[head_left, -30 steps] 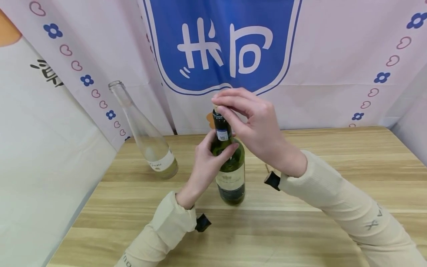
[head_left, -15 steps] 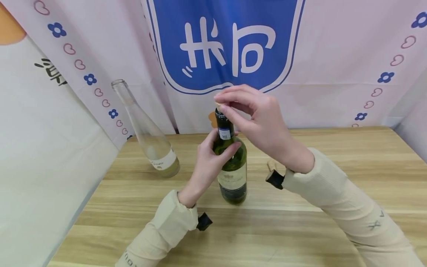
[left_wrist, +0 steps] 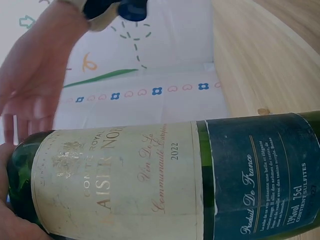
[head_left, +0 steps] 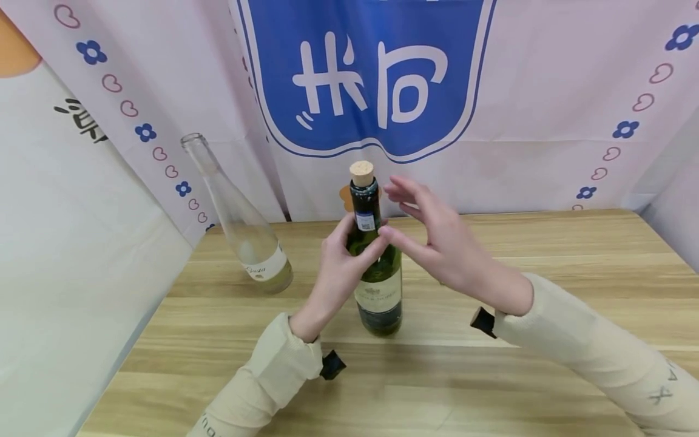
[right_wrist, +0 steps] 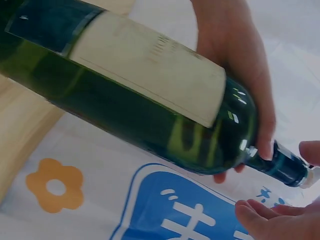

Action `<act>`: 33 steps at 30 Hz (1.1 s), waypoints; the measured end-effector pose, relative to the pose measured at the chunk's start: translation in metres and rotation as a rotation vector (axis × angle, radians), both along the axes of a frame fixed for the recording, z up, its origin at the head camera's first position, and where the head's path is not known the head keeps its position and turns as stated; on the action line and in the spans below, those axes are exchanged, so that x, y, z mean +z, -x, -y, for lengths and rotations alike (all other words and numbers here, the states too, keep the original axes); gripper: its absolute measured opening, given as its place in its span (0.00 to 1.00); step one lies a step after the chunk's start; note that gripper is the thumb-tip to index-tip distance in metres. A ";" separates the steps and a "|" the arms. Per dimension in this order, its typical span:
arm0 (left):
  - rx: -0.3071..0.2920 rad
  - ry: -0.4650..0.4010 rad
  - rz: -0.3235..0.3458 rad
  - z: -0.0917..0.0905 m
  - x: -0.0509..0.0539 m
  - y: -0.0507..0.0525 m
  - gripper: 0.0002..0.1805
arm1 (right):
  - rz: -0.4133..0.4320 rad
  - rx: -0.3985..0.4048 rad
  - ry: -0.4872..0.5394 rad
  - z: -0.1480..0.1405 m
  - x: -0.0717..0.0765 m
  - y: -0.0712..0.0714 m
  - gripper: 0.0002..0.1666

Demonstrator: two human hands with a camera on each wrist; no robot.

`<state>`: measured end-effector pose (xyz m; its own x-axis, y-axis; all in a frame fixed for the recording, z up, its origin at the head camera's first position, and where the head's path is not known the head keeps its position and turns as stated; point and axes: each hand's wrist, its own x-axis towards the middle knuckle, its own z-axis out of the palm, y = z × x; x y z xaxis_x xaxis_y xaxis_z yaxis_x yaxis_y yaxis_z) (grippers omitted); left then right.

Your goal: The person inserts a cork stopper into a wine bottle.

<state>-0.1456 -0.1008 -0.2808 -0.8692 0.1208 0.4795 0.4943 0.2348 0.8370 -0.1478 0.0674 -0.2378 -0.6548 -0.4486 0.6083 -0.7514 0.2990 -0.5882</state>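
A green wine bottle with a cream and dark label stands upright on the wooden table. A pale cork sits in its mouth, with a good part showing above the rim. My left hand grips the bottle around its shoulder and lower neck, thumb in front. To the right of the neck is my right hand, fingers extended and holding nothing; its thumb tip is close to the left thumb, and I cannot tell if they touch. In the right wrist view the cork is partly cut off by the frame edge.
A clear glass bottle with a white label stands uncorked at the back left of the table. Behind the table hangs a printed cloth. A small brown spot or object shows on the table in the left wrist view.
My right hand has let go of the cork and moved down and right, its fingers spreading. The cork is now in full sight. My left hand keeps its grip on the bottle.
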 end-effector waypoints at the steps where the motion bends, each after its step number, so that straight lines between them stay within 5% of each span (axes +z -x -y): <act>1: -0.003 -0.002 -0.002 0.000 0.000 0.000 0.18 | 0.006 -0.008 -0.026 -0.001 -0.004 0.000 0.38; 16: -0.029 -0.016 -0.012 0.000 -0.001 0.001 0.18 | 0.121 -0.011 -0.231 -0.011 -0.066 0.000 0.51; 26: -0.034 -0.027 -0.001 0.000 0.000 0.001 0.19 | 0.287 0.048 -0.253 -0.007 -0.102 0.002 0.55; 33: -0.027 -0.011 -0.012 0.000 0.000 0.001 0.18 | 0.295 0.092 -0.256 -0.005 -0.122 0.003 0.58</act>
